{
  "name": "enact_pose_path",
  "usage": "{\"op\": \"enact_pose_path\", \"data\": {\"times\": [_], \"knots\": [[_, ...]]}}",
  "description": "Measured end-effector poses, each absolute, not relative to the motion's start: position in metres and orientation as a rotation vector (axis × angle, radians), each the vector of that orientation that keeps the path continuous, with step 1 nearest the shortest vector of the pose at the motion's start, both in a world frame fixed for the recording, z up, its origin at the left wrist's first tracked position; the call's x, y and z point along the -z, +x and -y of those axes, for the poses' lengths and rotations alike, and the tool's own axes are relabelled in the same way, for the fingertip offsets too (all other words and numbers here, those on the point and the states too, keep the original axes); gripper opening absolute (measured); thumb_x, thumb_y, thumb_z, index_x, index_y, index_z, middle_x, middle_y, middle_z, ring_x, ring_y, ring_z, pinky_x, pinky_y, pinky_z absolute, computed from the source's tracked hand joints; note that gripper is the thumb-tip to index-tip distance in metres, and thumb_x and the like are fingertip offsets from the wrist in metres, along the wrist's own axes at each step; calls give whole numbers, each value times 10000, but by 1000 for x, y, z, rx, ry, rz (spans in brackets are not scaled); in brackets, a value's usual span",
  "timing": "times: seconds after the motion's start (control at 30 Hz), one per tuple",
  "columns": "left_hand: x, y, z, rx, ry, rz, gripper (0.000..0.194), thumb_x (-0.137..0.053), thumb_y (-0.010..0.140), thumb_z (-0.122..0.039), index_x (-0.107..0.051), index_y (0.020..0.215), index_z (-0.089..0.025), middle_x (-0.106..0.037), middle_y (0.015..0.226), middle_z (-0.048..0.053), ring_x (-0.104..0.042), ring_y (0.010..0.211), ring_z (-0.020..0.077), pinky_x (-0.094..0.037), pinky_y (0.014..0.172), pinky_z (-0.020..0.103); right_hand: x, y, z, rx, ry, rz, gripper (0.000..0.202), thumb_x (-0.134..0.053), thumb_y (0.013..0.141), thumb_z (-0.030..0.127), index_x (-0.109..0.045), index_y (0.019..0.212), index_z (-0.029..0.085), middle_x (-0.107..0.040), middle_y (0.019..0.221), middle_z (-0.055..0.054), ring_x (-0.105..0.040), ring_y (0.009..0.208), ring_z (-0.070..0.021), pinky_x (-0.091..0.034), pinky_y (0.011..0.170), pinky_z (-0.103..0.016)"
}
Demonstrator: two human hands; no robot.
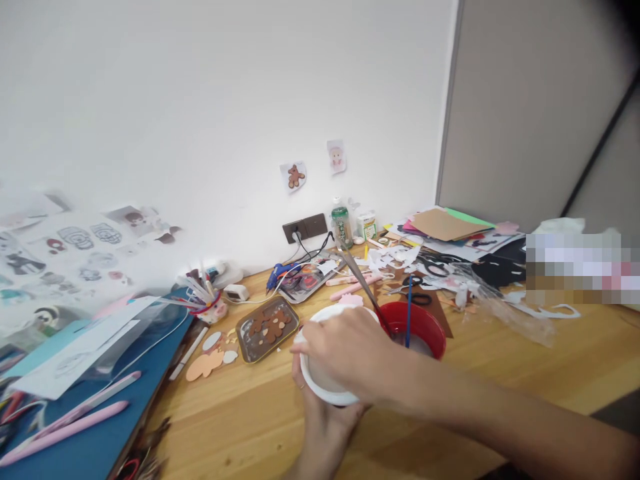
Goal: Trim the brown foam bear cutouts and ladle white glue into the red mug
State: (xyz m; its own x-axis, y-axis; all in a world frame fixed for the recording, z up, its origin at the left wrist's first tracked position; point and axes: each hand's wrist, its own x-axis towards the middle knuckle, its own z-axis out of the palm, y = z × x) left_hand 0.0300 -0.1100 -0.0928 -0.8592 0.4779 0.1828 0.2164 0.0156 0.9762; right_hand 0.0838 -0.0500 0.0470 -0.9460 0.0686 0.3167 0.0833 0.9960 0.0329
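Note:
A white round tub (320, 385) is held above the wooden table, its pale inside partly showing. My left hand (327, 423) wraps round the tub from below. Across the tub's mouth lies my right hand (345, 343), fingers curled at the far left rim; what they grip is hidden. Right behind the hands stands a red bowl (430, 327) with whitish liquid in it. A long metal tool (361, 279) and a blue stick (409, 310) lean in that bowl. To the left, brown bear-shaped cutouts (274, 327) lie on a small tray (243, 343).
Peach and grey cutouts (205, 365) lie left of the tray. Behind are a blue glue gun (283, 272), a green bottle (341, 225) and scissors (420, 299). Paper sheets (445, 224) and plastic film (515, 313) cover the right. A blue board (135, 407) fills the left.

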Motion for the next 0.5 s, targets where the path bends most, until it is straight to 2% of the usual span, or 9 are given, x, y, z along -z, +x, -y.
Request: {"op": "enact_pose_path", "data": {"times": [0.1,0.17,0.27,0.4,0.5], "knots": [[89,38,116,-2077,747,-1978,982,-737,392,-316,-235,1228,-203,-465,1165,123,-485,1030,301,-439,821,408,-61,76,40,64,-9,2795,316,-452,838,338,-615,645,148,-611,543,-63,-565,508,-180,-378,472,-268],[87,43,121,-2130,740,-1896,1034,-718,410,-283,-132,1257,-187,-363,1248,163,-436,1091,299,-402,871,398,-70,70,33,49,70,2784,340,-466,822,379,-623,621,154,-625,567,-70,-574,542,-194,-369,471,-270],[86,46,122,-2134,733,-1853,1019,-714,420,-285,-139,1253,-172,-353,1252,174,-377,1147,297,-346,928,393,-86,60,25,14,132,2846,342,-481,803,408,-644,647,150,-635,601,-77,-578,573,-200,-356,470,-265],[89,43,118,-2152,818,-1979,1094,-716,393,-457,-121,1258,-150,-355,1254,176,-339,1181,287,-326,953,376,-111,43,20,-9,303,3033,319,-519,762,437,-651,692,156,-630,647,-48,-549,580,-160,-335,460,-237],[93,41,117,-2139,883,-2038,1103,-706,408,-466,-96,1263,-127,-360,1244,183,-282,1216,288,-275,987,385,-124,31,18,17,457,3182,337,-520,750,445,-650,681,142,-601,609,-23,-497,519,-120,-321,445,-219]]}}
